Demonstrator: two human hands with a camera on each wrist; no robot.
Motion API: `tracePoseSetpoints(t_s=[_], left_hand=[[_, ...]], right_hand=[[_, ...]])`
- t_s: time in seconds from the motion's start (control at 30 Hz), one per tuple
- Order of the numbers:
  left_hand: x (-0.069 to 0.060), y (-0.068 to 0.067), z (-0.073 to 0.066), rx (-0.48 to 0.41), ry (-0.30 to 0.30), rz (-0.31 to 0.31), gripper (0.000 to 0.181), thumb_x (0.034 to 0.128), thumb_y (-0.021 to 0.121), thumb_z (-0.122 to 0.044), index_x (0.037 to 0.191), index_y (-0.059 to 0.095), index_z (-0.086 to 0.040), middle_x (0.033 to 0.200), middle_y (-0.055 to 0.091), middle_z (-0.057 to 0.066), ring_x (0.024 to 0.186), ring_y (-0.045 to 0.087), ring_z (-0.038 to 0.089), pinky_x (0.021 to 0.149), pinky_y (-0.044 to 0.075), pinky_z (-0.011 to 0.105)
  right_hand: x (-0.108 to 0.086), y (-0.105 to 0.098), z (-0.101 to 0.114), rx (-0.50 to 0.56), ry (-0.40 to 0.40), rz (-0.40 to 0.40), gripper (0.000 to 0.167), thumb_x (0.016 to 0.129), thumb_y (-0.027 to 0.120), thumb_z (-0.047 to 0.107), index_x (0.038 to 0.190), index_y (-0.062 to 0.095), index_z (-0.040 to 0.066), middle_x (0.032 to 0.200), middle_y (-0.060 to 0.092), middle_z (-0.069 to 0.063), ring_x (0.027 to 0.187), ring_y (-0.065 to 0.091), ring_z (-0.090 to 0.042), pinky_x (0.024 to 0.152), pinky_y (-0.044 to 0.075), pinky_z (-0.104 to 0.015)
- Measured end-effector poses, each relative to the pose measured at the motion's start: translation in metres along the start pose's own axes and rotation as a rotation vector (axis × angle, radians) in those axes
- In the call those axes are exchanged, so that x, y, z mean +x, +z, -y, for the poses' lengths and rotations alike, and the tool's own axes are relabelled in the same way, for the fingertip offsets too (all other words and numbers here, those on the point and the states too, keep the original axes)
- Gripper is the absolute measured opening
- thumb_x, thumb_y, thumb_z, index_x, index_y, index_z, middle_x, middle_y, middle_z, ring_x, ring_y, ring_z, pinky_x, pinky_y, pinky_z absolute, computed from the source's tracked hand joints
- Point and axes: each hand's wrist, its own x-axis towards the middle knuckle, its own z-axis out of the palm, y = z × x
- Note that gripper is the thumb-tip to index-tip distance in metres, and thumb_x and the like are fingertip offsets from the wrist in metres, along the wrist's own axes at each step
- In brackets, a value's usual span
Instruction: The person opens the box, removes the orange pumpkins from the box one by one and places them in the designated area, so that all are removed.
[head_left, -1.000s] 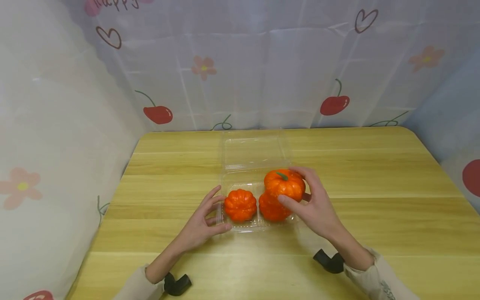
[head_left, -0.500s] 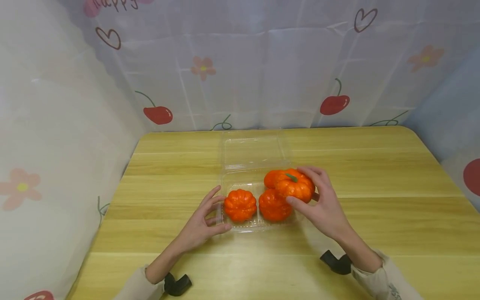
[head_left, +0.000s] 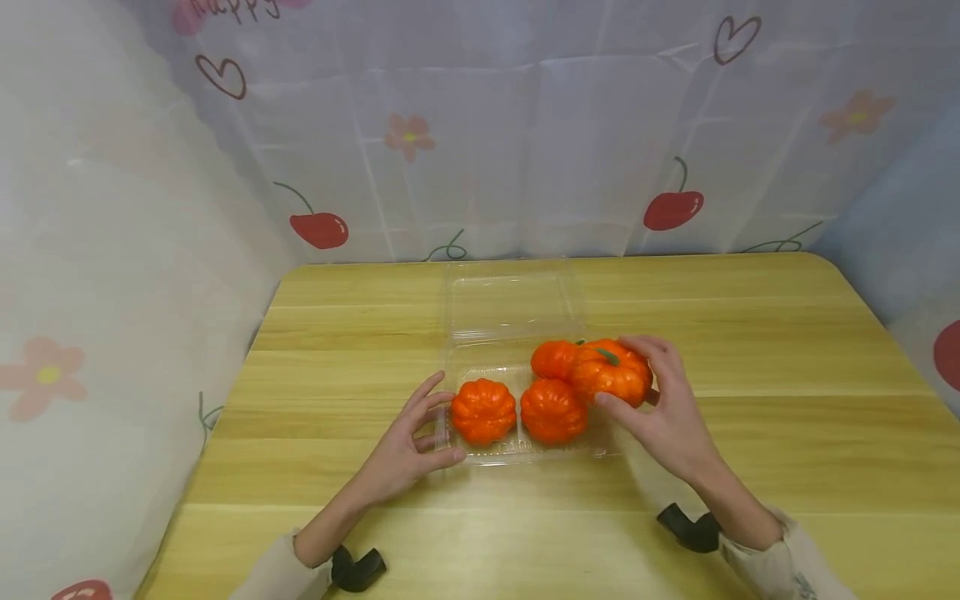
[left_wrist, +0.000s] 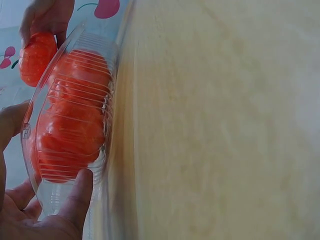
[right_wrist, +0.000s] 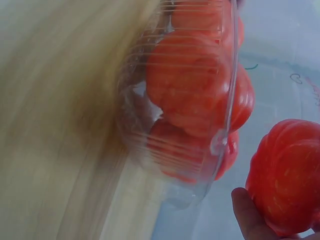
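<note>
right hand (right_wrist: 250,220): holds ribbed pumpkin (right_wrist: 285,175) | left of it: clear container (right_wrist: 129,107), orange pumpkins (right_wrist: 192,80) inside | beneath: wood-grain tabletop (right_wrist: 55,125)

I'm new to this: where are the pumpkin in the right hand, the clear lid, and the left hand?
Held pumpkin (head_left: 612,383): head view, on its ribbed orange side.
Clear lid (head_left: 513,302): head view, middle of its flat panel.
Left hand (head_left: 397,448): head view, on its middle.

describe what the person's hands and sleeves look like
Left hand and right hand are ungloved. The left sleeve and right sleeve are pale beige; the right one bears a dark marking, unreadable. A black bent piece sits at the left cuff, another at the right.
</note>
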Motion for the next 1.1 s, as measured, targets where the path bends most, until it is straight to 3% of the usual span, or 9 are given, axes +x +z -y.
tracePoseSetpoints(t_s=[0.27,0.57,0.63,0.8,0.87,1.03,1.1], left_hand=[[0.0,0.002,0.0,-0.003,-0.013,0.001,0.07,0.0813,0.082,-0.009,0.142,0.048,-0.008,0.163,0.011,-0.005,0.136,0.037,0.04,0.1,0.048,0.039],[0.0,0.002,0.0,0.016,-0.01,-0.009,0.069,0.0812,0.082,-0.011,0.142,0.049,-0.009,0.163,0.012,-0.006,0.136,0.036,0.042,0.1,0.047,0.043],[0.0,0.002,-0.001,0.017,-0.018,-0.013,0.069,0.081,0.083,-0.012,0.141,0.049,-0.01,0.163,0.013,-0.008,0.136,0.037,0.04,0.1,0.047,0.041],[0.0,0.001,-0.001,0.023,-0.028,-0.013,0.068,0.081,0.083,-0.013,0.141,0.05,-0.011,0.163,0.013,-0.009,0.136,0.037,0.038,0.099,0.048,0.037],[0.0,0.001,-0.001,0.024,-0.029,-0.013,0.068,0.081,0.083,-0.013,0.14,0.05,-0.012,0.163,0.013,-0.008,0.136,0.037,0.038,0.099,0.048,0.037],[0.001,0.0,0.0,0.017,-0.024,-0.008,0.069,0.0812,0.083,-0.011,0.141,0.05,-0.01,0.164,0.012,-0.004,0.136,0.037,0.04,0.099,0.048,0.04],[0.001,0.0,0.0,0.017,-0.018,-0.003,0.069,0.0814,0.082,-0.01,0.142,0.049,-0.009,0.164,0.011,-0.002,0.136,0.036,0.042,0.1,0.047,0.042]], right_hand=[[-0.004,-0.01,-0.012,-0.029,0.034,-0.032,0.061,0.085,0.073,0.003,0.139,0.045,0.002,0.135,0.034,-0.01,0.111,0.043,-0.02,0.081,0.047,-0.015],[-0.001,-0.022,-0.027,-0.045,0.132,-0.038,0.069,0.086,0.073,0.007,0.144,0.037,-0.002,0.137,0.025,-0.02,0.116,0.041,-0.038,0.082,0.043,-0.013],[0.0,-0.024,-0.031,-0.067,0.146,-0.046,0.068,0.085,0.074,0.009,0.143,0.039,-0.002,0.136,0.025,-0.02,0.116,0.041,-0.039,0.085,0.043,-0.019],[0.004,-0.029,-0.039,-0.096,0.165,-0.069,0.068,0.085,0.075,0.01,0.141,0.039,-0.003,0.139,0.022,-0.023,0.119,0.039,-0.044,0.094,0.044,-0.051],[0.006,-0.03,-0.041,-0.107,0.163,-0.073,0.069,0.085,0.075,0.01,0.141,0.037,-0.004,0.14,0.022,-0.025,0.119,0.038,-0.044,0.094,0.041,-0.057],[0.009,-0.034,-0.049,-0.138,0.175,-0.08,0.072,0.086,0.074,0.011,0.143,0.032,-0.005,0.139,0.03,-0.026,0.119,0.039,-0.039,0.091,0.041,-0.044],[0.011,-0.036,-0.054,-0.144,0.186,-0.08,0.073,0.087,0.073,0.013,0.144,0.031,-0.006,0.139,0.03,-0.026,0.119,0.039,-0.04,0.091,0.041,-0.044]])
